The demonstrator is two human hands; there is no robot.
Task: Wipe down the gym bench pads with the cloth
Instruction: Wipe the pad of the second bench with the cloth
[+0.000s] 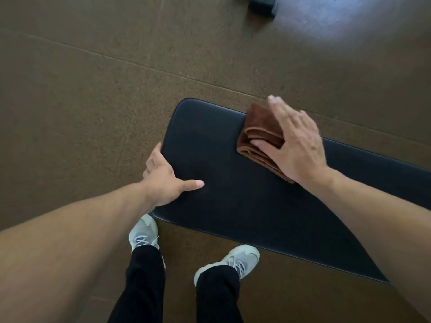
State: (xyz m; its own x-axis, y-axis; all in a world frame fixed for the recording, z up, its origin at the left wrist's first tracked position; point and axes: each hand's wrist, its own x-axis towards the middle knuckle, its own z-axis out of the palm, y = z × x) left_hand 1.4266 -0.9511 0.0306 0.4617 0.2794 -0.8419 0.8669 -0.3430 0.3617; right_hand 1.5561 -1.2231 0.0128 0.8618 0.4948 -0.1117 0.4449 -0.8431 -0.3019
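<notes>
Right hand (pixel 295 145) lies flat, fingers spread on the folded brown cloth (pixel 258 134). Left hand (pixel 163 180) fingers curl over the pad surface (pixel 233 201) end edge; sneakers (pixel 144 231) below; nothing obstructs.

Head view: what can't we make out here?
- Bench pad: right end cut off by the frame edge; frame and legs hidden beneath it.
- Cloth: partly covered by the right hand.
- Left hand: fingers curl over the pad's end.
- Dark object: cropped at top.
</notes>
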